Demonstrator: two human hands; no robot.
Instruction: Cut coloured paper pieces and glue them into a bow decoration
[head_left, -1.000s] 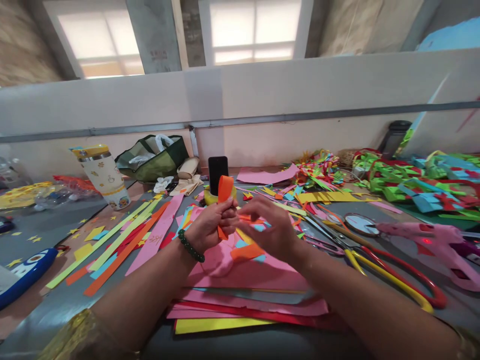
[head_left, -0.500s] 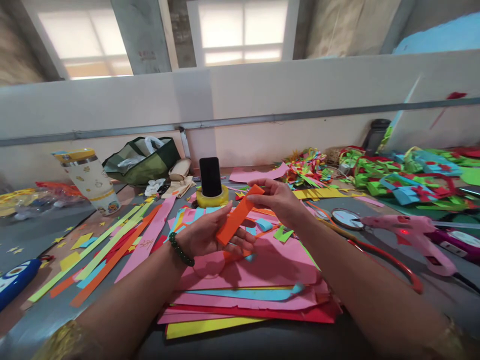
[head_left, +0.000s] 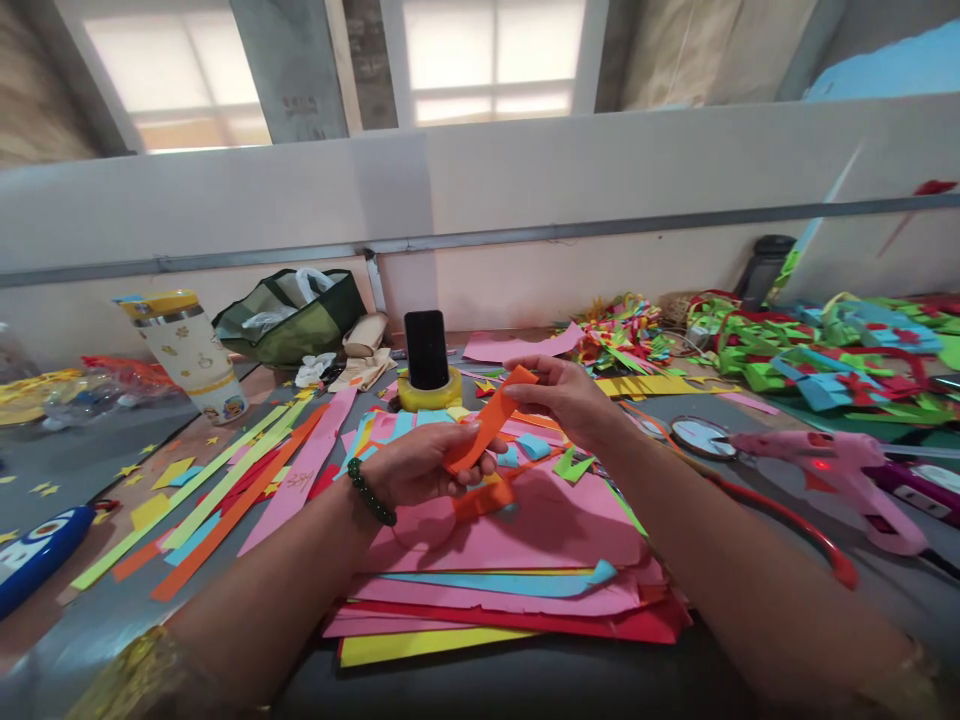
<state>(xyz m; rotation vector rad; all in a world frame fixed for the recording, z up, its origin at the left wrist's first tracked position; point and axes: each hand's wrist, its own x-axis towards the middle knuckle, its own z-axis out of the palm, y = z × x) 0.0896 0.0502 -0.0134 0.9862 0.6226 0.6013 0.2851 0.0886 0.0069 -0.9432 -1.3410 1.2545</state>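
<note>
An orange paper strip (head_left: 491, 418) is held at a slant above a stack of coloured paper sheets (head_left: 555, 530). My right hand (head_left: 562, 393) pinches its upper end between thumb and fingers. My left hand (head_left: 431, 462), with a green bead bracelet at the wrist, is closed around the lower end, thumb on top and fingers curled beneath. Just below that hand, a curled orange paper piece (head_left: 487, 497) lies on the pink top sheet. Small blue paper curls (head_left: 532, 446) and a green paper scrap (head_left: 574, 466) are behind it on the pile.
A phone (head_left: 426, 348) stands in a yellow tape roll (head_left: 431, 392). Long paper strips (head_left: 240, 500) spread at left, near a tumbler (head_left: 184, 350) and a blue-handled tool (head_left: 45, 555). At right lie a pink glue gun (head_left: 847, 470) and red-handled scissors (head_left: 795, 520). Paper baskets (head_left: 817, 375) sit behind.
My left hand has gone from open under the strip to curled around its lower end. Less of the strip shows, and the curled orange piece below is more visible.
</note>
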